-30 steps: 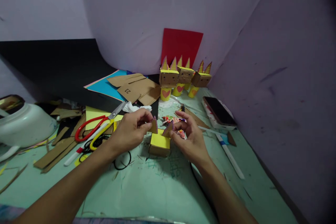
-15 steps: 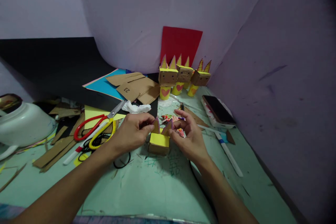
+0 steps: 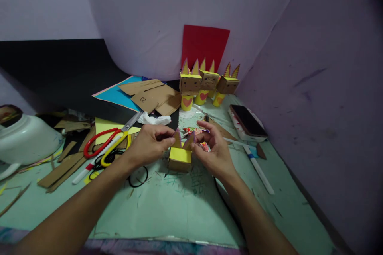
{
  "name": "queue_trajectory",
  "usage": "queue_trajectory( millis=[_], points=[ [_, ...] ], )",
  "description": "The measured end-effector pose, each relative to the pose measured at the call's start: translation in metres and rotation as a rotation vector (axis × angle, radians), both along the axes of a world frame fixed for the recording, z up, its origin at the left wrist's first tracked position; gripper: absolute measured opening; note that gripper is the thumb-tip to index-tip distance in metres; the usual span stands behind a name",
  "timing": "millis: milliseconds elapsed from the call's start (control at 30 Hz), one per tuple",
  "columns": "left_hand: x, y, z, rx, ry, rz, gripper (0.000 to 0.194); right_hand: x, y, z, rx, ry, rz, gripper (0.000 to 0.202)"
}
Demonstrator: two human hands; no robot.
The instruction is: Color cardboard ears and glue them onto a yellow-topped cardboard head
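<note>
A small cardboard box (image 3: pixel 180 164) with a yellow top sits on the table between my hands. Two pointed, purple-edged ears stand up from its back edge. My left hand (image 3: pixel 151 145) is closed, thumb and forefinger pinching the outer side of the left ear (image 3: pixel 177 139). On the other side, my right hand (image 3: pixel 217 153) has thumb and a finger on the right ear (image 3: pixel 189 142), its remaining fingers curled loosely and raised. The box's front face is turned toward me and looks plain brown.
Several finished box-headed figures (image 3: pixel 190 83) stand at the back before a red sheet (image 3: pixel 205 46). Scissors (image 3: pixel 103 135), cardboard pieces (image 3: pixel 146 99), a white tissue (image 3: pixel 154 119) and a white pot (image 3: pixel 32 137) lie left. A phone (image 3: pixel 248 120) and a white pen (image 3: pixel 260 171) are right.
The whole view has shifted slightly, so everything sits a little higher in the picture. Both hands stay at the ears, with the left fingers slightly lower against their ear.
</note>
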State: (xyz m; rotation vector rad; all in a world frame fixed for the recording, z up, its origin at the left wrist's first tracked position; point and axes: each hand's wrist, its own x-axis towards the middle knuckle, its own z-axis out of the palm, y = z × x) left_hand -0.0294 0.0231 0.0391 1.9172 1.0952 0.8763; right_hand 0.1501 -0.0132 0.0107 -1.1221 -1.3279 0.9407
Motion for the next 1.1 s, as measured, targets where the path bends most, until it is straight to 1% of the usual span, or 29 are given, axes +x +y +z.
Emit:
queue_trajectory(
  millis=[267,600,767,1100],
  points=[
    [-0.001,0.001,0.001,0.059,0.024,-0.013,0.016,0.0,0.001,-0.002,0.007,0.009,0.03,0.054],
    [-0.001,0.003,-0.001,0.088,0.041,-0.003,0.015,0.004,-0.004,0.009,-0.027,-0.049,0.038,0.058],
    [-0.002,0.004,-0.003,0.09,0.058,-0.022,0.016,0.006,-0.003,0.009,-0.028,-0.07,0.055,0.059],
    [-0.003,0.003,-0.005,0.097,0.08,-0.023,0.015,0.008,-0.004,0.007,-0.012,-0.069,0.023,0.057]
  ],
)
